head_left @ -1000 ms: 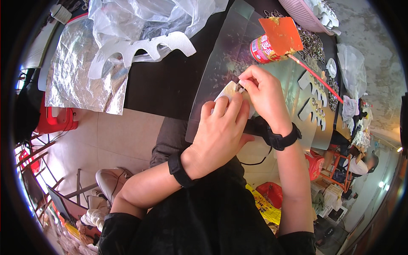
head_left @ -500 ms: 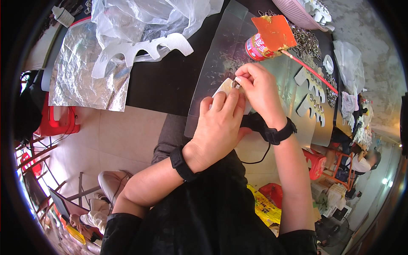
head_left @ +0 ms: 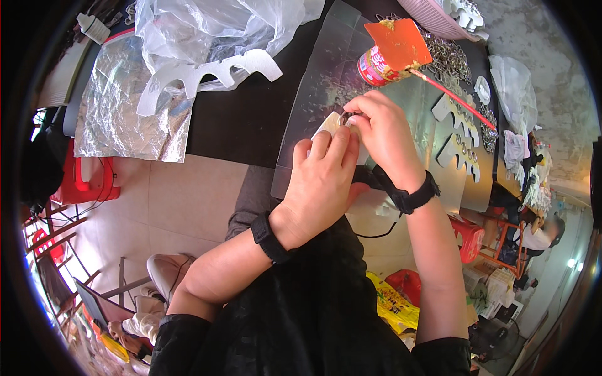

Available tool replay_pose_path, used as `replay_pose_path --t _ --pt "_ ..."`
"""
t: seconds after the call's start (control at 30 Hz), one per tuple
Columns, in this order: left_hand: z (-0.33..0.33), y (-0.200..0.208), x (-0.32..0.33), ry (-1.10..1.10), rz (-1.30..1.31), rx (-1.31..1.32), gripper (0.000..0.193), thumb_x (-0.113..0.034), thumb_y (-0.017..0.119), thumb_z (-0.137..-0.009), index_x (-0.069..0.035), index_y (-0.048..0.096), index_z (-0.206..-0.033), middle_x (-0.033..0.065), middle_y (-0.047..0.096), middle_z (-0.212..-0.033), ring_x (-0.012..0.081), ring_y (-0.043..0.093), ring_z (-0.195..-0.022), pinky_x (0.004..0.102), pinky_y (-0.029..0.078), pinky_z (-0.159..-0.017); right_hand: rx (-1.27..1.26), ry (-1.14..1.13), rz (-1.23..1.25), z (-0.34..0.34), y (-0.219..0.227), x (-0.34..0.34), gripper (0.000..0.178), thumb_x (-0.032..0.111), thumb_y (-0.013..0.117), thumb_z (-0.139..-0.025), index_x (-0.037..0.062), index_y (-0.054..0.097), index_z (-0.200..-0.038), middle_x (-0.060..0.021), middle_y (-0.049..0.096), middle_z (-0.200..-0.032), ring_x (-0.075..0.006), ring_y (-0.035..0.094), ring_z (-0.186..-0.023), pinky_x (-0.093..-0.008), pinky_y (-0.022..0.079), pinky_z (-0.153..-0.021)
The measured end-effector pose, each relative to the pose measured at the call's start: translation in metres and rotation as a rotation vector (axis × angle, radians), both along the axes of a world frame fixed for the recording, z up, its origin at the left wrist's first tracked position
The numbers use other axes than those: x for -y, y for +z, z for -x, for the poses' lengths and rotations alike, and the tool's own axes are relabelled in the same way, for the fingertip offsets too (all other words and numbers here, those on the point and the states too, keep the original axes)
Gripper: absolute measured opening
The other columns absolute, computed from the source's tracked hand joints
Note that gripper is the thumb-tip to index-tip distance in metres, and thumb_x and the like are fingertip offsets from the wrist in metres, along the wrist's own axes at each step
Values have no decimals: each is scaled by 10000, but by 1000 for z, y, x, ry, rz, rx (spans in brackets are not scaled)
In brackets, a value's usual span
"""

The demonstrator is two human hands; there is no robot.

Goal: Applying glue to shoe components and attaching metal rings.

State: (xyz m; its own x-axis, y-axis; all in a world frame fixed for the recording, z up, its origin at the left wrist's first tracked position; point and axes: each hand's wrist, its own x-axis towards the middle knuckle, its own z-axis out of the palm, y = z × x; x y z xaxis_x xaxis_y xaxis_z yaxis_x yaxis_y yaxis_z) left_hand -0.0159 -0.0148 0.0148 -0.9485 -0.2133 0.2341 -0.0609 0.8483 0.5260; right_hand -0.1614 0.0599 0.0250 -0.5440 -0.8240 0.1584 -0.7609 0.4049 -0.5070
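Observation:
Over the dark sheet-covered table edge, my left hand (head_left: 316, 185) lies with bent fingers on a whitish piece (head_left: 326, 127), pinning it. Most of that piece is hidden under my fingers. Against its upper end, my right hand (head_left: 385, 135) pinches a small metal ring (head_left: 344, 118) between thumb and fingertips. To the right lie two white scalloped pieces (head_left: 450, 153) with metal rings along them. Beyond my hands stands a red can (head_left: 374, 67), topped by an orange card (head_left: 401, 44) smeared with yellowish paste. A red-handled stick (head_left: 461, 100) slants from it.
A heap of metal rings (head_left: 448, 59) sits beside a pink basket (head_left: 433, 22). Farther left are a silver foil bag (head_left: 128, 113), clear plastic (head_left: 226, 25) and another white scalloped piece (head_left: 210, 75). Red stools (head_left: 467, 238) stand below table height. Other people sit lower left and far right.
My right fingertips and the ring have shifted slightly left against the whitish piece. My left hand stays nearly in place, and the view has moved a little.

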Motion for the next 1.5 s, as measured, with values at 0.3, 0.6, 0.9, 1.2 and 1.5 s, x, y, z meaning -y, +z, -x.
replay_pose_path --t 0.3,0.6,0.9,1.2,1.5 --pt "1 1 1 7 -17 13 779 -347 806 -645 15 505 -1267 106 478 -1231 268 478 -1097 402 396 -872 -9 15 13 -1 -1 2 179 -110 586 -749 -9 608 -896 -126 588 -858 -295 614 -789 -358 502 -688" --pt "-6 3 4 -46 -107 -46 726 -289 807 -647 10 516 -1241 108 486 -1218 295 486 -1103 415 408 -890 22 9 32 0 -5 -1 177 -103 567 -759 -10 607 -904 -130 588 -872 -301 608 -795 -363 495 -704" --pt "-18 3 2 -137 -155 -95 665 -253 804 -646 31 547 -1190 139 493 -1204 350 466 -1143 434 398 -986 14 0 86 0 -9 0 128 -45 598 -756 32 610 -857 -116 574 -834 -341 580 -824 -426 473 -712" --pt "-21 2 2 -160 -133 -117 659 -247 807 -651 36 549 -1187 142 497 -1192 350 447 -1164 437 387 -1007 -77 3 73 0 -13 -1 150 -75 559 -764 7 610 -879 -127 580 -863 -325 591 -814 -389 482 -722" --pt "-22 1 0 -164 -113 -110 673 -236 813 -629 25 550 -1191 138 497 -1189 361 439 -1168 445 382 -1011 -55 7 94 -1 -15 -2 116 -30 587 -776 39 616 -863 -129 571 -838 -354 568 -845 -438 464 -747"
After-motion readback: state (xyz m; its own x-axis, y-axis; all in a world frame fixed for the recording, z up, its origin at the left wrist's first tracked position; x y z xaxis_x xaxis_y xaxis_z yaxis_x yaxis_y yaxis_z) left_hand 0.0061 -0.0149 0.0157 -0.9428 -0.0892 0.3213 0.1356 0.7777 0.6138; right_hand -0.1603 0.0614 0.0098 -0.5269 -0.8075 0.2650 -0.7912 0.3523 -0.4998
